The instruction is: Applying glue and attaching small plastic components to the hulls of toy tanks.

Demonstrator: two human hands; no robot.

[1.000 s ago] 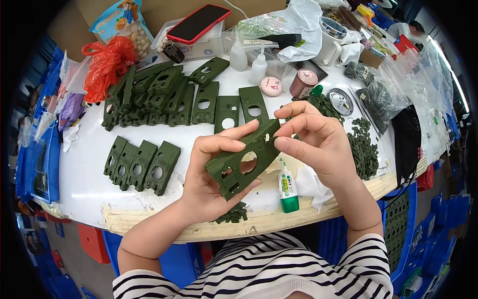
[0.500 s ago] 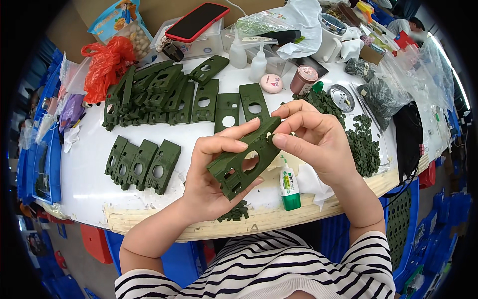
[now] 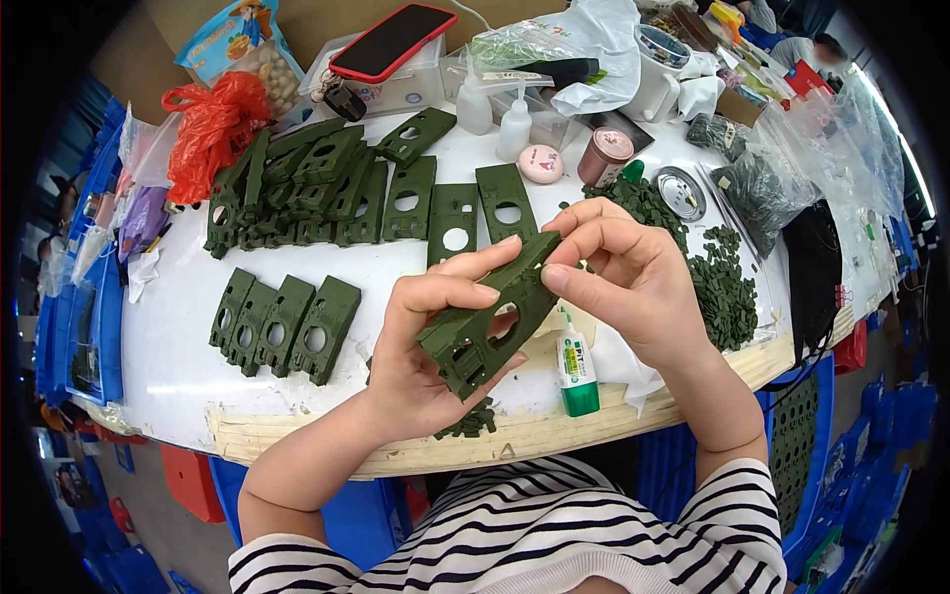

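My left hand is closed around a dark green plastic hull part, like a model tank body, with a round hole and small cut-outs. It is held tilted above the table's near edge. At its upper right end my right hand pinches thumb and fingertips together against the part's edge; whatever lies between them is too small or hidden to name. Below my right hand lies a white and green glue bottle. Small dark green pieces lie under my left hand.
Several matching hull parts stand in a row at left, with a larger stack behind. Loose small green pieces are heaped at right. Behind are white squeeze bottles, a pink tin, a red-cased phone and plastic bags.
The hull part has turned slightly in my left hand, so its round hole looks narrower. My left fingers have shifted a little to the right; my right hand stays at the same end.
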